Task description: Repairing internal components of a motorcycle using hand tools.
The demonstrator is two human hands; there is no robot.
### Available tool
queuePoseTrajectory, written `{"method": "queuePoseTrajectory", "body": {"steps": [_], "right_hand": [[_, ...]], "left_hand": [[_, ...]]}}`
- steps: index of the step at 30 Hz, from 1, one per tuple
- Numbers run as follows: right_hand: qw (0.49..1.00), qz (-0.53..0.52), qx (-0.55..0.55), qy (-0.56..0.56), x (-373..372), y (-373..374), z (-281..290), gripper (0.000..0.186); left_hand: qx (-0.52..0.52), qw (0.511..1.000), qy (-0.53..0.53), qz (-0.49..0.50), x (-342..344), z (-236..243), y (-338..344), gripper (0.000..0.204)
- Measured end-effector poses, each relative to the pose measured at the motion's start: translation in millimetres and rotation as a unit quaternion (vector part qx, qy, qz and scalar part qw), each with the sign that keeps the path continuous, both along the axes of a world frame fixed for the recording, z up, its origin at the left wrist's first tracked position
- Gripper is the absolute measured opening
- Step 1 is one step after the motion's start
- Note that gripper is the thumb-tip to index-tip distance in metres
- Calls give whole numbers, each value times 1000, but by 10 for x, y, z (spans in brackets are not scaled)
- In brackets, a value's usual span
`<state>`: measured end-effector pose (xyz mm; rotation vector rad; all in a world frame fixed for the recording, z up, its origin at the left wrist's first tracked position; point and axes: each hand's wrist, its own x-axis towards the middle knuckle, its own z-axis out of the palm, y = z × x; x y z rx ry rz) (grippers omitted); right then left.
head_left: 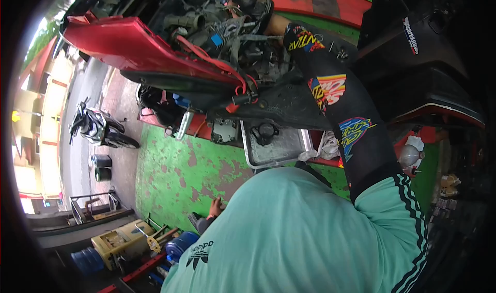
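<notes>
My right arm, in a black sleeve with bright graphics, reaches up to a partly stripped motorcycle with a red side panel (129, 40). Only the wrist end of my right hand (278, 24) shows. Its fingers are hidden behind a black part beside the exposed engine (263, 55), so their grip is not visible. A red cable (241, 86) hangs next to the engine. Low beside my green shirt, a small patch of skin by dark cloth looks like my left hand (216, 207), above the green floor. It is too small to read its fingers or anything in them.
A metal tray (297, 146) holding a dark round part lies below the motorcycle, with a grey metal cover (225, 130) beside it. Black bodywork (418, 60) stands at right. Another motorcycle (101, 125) is parked at left. A yellow container (121, 244) and blue jugs (181, 244) occupy the lower left.
</notes>
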<state>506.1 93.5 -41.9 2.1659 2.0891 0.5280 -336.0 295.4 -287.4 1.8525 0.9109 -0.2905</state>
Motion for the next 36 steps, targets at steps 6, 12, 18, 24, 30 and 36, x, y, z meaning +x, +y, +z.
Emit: {"method": "queuePoseTrajectory", "body": {"steps": [6, 12, 18, 24, 30, 36], "right_hand": [[994, -69, 35, 77, -500, 91, 485, 23], [953, -184, 82, 227, -1217, -128, 1005, 25], [906, -313, 136, 251, -1508, -126, 1089, 25], [890, -226, 218, 331, -1233, -204, 1088, 21], [786, -208, 227, 536, -1165, -111, 989, 20], [646, -226, 235, 690, -1310, -188, 924, 19]], "left_hand": [[-85, 996, 10, 16, 666, 304, 107, 59], [-161, 977, 16, 138, 1452, 535, 130, 63], [-171, 971, 66, 150, 1195, 486, -8, 62], [-201, 947, 116, 223, 443, 215, -46, 64], [-240, 915, 132, 296, -264, -26, -93, 71], [-179, 945, 132, 240, 49, 80, -11, 68]]}}
